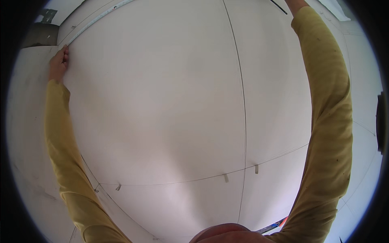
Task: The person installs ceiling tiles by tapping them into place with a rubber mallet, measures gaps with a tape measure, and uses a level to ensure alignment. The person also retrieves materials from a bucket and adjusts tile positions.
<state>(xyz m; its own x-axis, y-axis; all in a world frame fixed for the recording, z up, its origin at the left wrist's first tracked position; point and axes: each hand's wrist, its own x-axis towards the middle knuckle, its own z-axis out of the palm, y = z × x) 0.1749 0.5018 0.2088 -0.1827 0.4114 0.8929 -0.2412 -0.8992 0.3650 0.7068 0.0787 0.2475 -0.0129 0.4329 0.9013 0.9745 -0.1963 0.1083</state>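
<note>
My left hand (59,60) is at the upper left, its fingers closed on the near end of a long, pale tape measure (93,22) that runs diagonally up to the top edge. It touches a large off-white panel (162,81) crossed by thin seams. My right hand (296,4) reaches past the top edge at the right, so its fingers are out of sight. Just left of it lies a thin black strip (278,7); whether that hand holds it I cannot tell. Both forearms are in yellow sleeves.
Small pale clips (256,169) stand along a lower seam. A dark recessed gap (40,34) is at the upper left, and a dark object (380,121) at the right rim. A rounded reddish-brown shape and a bit of red and blue show at the bottom.
</note>
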